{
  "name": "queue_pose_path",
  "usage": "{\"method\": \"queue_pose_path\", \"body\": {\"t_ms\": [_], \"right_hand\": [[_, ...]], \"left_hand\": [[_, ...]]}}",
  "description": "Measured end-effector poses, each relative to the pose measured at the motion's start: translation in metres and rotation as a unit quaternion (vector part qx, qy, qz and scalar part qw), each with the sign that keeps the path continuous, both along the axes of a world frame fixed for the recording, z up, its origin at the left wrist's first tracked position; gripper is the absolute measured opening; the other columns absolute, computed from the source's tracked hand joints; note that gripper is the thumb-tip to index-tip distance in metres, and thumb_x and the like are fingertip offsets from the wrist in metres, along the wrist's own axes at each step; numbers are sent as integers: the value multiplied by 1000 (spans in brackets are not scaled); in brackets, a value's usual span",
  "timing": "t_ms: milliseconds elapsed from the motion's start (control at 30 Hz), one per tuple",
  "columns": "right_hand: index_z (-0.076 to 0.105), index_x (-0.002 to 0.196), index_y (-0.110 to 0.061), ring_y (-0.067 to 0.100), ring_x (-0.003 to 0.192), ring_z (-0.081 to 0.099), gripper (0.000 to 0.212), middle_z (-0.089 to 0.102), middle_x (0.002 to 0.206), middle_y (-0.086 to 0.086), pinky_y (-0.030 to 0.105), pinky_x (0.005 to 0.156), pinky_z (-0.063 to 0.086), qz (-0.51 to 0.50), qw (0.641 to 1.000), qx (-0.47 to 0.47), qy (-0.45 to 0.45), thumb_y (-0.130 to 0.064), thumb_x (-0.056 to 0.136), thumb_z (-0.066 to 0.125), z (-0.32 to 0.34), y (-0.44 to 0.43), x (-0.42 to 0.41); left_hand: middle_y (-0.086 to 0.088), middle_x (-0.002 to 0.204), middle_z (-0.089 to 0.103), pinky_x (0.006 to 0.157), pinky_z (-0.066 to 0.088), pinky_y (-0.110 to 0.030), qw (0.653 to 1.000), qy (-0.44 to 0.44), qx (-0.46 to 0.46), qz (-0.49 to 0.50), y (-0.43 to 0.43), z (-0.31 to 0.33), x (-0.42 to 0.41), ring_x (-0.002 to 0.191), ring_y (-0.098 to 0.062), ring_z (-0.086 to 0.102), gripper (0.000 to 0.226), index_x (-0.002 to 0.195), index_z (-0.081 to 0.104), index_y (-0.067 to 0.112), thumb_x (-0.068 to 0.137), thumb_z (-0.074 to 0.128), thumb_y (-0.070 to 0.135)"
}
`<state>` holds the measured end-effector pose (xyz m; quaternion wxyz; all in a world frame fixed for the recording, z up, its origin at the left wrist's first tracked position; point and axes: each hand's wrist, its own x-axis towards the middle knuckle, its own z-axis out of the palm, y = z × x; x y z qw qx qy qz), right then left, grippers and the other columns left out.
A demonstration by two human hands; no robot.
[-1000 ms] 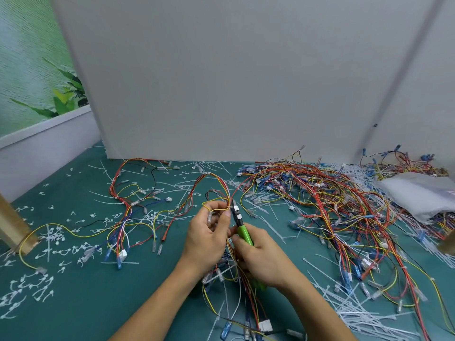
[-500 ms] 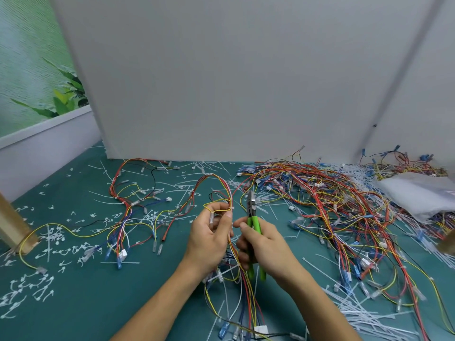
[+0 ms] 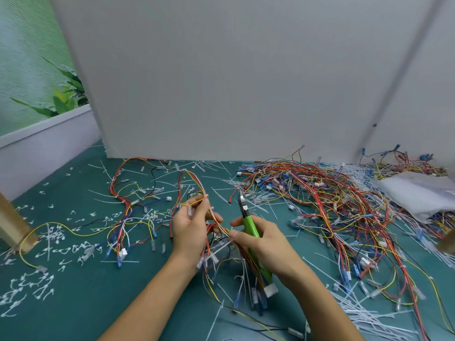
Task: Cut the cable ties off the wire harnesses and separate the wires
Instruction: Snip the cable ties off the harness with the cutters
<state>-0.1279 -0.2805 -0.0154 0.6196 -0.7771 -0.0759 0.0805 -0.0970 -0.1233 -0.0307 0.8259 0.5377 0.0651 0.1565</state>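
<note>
As a person works at a green tabletop [image 3: 73,303], the left hand [image 3: 190,230] holds a wire harness [image 3: 197,179] near the middle. Its grip is pinched on yellow and red strands that loop up toward the far edge and trail down toward the near edge. The right hand [image 3: 266,244] has its grip wrapped around green-handled cutters [image 3: 249,225], blades pointing up and clear of the wires. Its thumb appears to touch the same bundle, though blur there makes contact hard to confirm. A dense pile of harnesses [image 3: 320,193] covers the right half of the tabletop, reaching a white plastic bag [image 3: 418,193] at the right edge. Left of the hands lie loose wires [image 3: 128,205]. Across the left side are scattered snipped cable ties [image 3: 49,244], with long ties [image 3: 369,316] heaped at the near right corner. A grey board [image 3: 221,82] stands along the far edge.
</note>
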Motion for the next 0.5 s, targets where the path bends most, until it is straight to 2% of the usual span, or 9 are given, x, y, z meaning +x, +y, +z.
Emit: {"method": "queue_pose_path", "body": {"t_ms": [67, 167, 233, 300, 367, 433, 500], "right_hand": [[68, 111, -20, 12, 67, 62, 24, 70, 81, 5, 24, 67, 49, 21, 1000, 15, 2, -22, 89, 79, 0, 0, -1], [66, 116, -18, 7, 69, 69, 35, 72, 79, -9, 17, 66, 51, 37, 999, 26, 0, -16, 85, 83, -1, 1, -2], [66, 116, -20, 10, 72, 69, 37, 70, 82, -7, 18, 69, 53, 30, 999, 27, -15, -12, 84, 84, -3, 1, -1], [67, 112, -22, 12, 71, 66, 29, 66, 83, -1, 19, 68, 52, 13, 999, 13, -42, -14, 88, 80, -5, 2, 0], [67, 108, -22, 8, 62, 57, 17, 61, 71, -8, 16, 60, 46, -7, 997, 16, -73, -15, 93, 74, -8, 2, 2], [67, 103, -24, 7, 57, 48, 10, 54, 62, -12, 18, 57, 41, -25, 994, 20, -100, -17, 96, 70, -10, 2, 4], [66, 99, -30, 10, 61, 47, 10, 53, 64, -11, 23, 60, 42, -42, 991, 28, -123, -20, 98, 68, -11, 0, 5]], "left_hand": [[-12, 66, 60, 41, 46, -24, 1000, 8, -20, 11, 2, 1, 1, 52, -16, 63, 2, 101, 55, 10, 100, 55, 11], [-6, 64, 63, 43, 50, -24, 998, 15, -59, 19, 5, 1, 4, 54, -15, 66, 9, 109, 54, 9, 101, 55, 13], [-2, 65, 63, 44, 52, -26, 996, 15, -86, 16, 5, 3, 5, 56, -16, 68, 11, 110, 53, 8, 100, 56, 12], [-5, 77, 63, 49, 55, -29, 996, 12, -93, 2, 3, 4, 4, 61, -21, 70, 11, 109, 55, 6, 99, 57, 9], [-9, 85, 67, 65, 59, -37, 997, 4, -77, -25, 2, 3, 2, 71, -28, 72, 6, 104, 59, 6, 99, 56, 8], [-13, 90, 72, 85, 53, -47, 997, 8, -52, -47, 2, 0, 1, 85, -32, 71, 9, 99, 64, 7, 99, 56, 11], [-17, 95, 73, 95, 48, -50, 997, 15, -26, -69, 2, -2, 0, 93, -32, 68, 17, 98, 68, 5, 99, 55, 16]]}}
